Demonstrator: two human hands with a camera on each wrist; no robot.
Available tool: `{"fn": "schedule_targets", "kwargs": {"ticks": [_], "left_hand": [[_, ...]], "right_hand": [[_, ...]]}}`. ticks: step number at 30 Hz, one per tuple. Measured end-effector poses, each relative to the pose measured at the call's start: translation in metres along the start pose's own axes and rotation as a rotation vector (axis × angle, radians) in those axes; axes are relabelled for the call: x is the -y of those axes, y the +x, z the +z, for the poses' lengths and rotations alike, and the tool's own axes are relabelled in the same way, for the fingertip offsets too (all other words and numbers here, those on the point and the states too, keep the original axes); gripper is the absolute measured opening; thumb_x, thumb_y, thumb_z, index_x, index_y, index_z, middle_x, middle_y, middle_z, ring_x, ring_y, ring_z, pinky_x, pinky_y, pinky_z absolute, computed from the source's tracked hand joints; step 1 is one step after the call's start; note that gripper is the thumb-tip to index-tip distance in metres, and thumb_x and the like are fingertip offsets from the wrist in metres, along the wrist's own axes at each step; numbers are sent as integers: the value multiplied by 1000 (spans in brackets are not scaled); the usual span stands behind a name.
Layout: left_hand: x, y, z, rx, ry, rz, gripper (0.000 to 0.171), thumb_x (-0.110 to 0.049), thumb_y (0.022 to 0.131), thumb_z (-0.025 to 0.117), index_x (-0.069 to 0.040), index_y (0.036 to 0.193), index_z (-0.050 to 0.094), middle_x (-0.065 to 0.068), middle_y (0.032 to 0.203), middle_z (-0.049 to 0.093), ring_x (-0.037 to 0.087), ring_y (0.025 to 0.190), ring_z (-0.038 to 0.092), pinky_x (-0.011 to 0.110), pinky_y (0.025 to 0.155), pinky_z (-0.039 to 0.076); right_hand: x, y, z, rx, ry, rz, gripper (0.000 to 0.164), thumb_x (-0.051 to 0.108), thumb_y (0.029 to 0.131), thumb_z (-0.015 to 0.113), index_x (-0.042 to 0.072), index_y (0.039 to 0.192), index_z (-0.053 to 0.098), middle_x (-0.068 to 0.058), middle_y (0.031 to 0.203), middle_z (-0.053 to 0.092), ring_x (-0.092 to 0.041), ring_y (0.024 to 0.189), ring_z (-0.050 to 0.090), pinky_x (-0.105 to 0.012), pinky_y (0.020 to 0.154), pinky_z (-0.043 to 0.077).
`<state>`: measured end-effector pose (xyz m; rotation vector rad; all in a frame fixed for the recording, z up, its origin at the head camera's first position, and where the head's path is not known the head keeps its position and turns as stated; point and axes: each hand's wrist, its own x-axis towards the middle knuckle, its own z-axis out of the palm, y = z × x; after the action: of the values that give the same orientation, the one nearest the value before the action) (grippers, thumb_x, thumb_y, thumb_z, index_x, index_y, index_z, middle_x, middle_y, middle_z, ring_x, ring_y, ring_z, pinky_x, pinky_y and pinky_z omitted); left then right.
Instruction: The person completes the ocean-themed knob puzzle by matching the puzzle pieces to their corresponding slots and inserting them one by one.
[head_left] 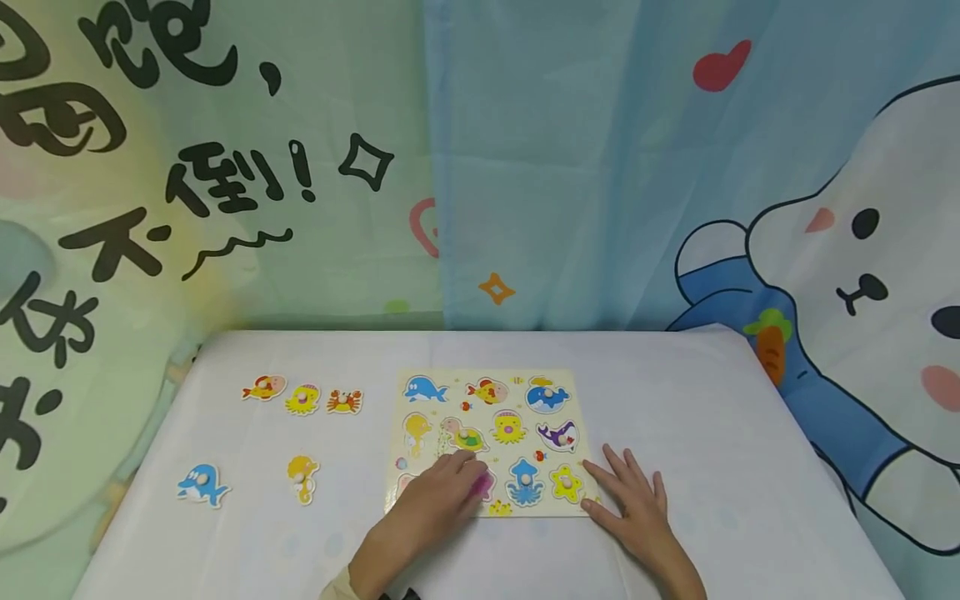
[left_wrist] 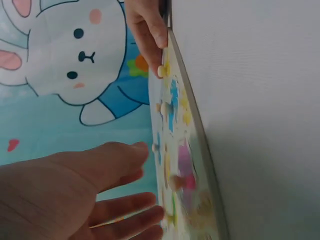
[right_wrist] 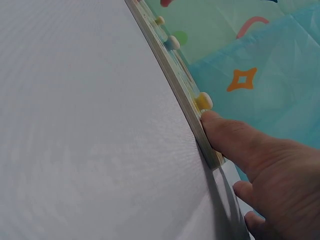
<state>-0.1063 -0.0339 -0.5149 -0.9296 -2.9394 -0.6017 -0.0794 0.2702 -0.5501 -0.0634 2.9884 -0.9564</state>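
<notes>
A wooden sea-animal knob puzzle board [head_left: 487,508] lies flat on the white table. My left hand [head_left: 442,492] reaches over its lower left part, covering some pictures. In the left wrist view, the thumb and fingers of that hand [left_wrist: 80,190] are parted near a pink-purple piece with a wooden knob [left_wrist: 177,182], and nothing is between them. My right hand [head_left: 633,512] rests at the board's right edge with its fingers spread. Its thumb [right_wrist: 225,130] touches the corner beside a yellow star piece [head_left: 566,483]. A blue squid piece [head_left: 525,483] sits between the hands.
Left of the board lie loose pieces: a red-and-yellow fish [head_left: 264,387], a yellow octopus [head_left: 303,400], a crab [head_left: 345,402], a blue dolphin [head_left: 202,486] and a yellow seahorse [head_left: 303,479]. Behind the table [head_left: 712,400] hangs a printed curtain [head_left: 540,167].
</notes>
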Motion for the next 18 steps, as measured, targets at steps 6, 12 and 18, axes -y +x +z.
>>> {"fn": "schedule_targets", "kwargs": {"ticks": [6,12,18], "left_hand": [[26,-24,-26,-48,-73,-168,36,-27,93,64,-16,127,60,3,135,57,20,128,51,39,103,47],[71,-61,-51,-248,-8,-392,32,-16,85,73,-7,115,67,8,115,65,25,106,59,42,92,52],[102,-95,-59,-160,-74,-689,37,-12,85,71,1,118,62,19,111,60,31,100,61,49,89,50]], "right_hand": [[1,-1,-1,15,-10,18,57,41,82,71,17,132,60,-22,153,34,-50,143,17,-75,107,0],[1,0,-1,17,-11,15,57,41,82,71,16,132,60,-22,153,34,-50,143,17,-75,106,0],[1,0,0,11,-4,12,56,40,82,71,16,131,60,-23,153,34,-51,143,17,-75,106,0]]}}
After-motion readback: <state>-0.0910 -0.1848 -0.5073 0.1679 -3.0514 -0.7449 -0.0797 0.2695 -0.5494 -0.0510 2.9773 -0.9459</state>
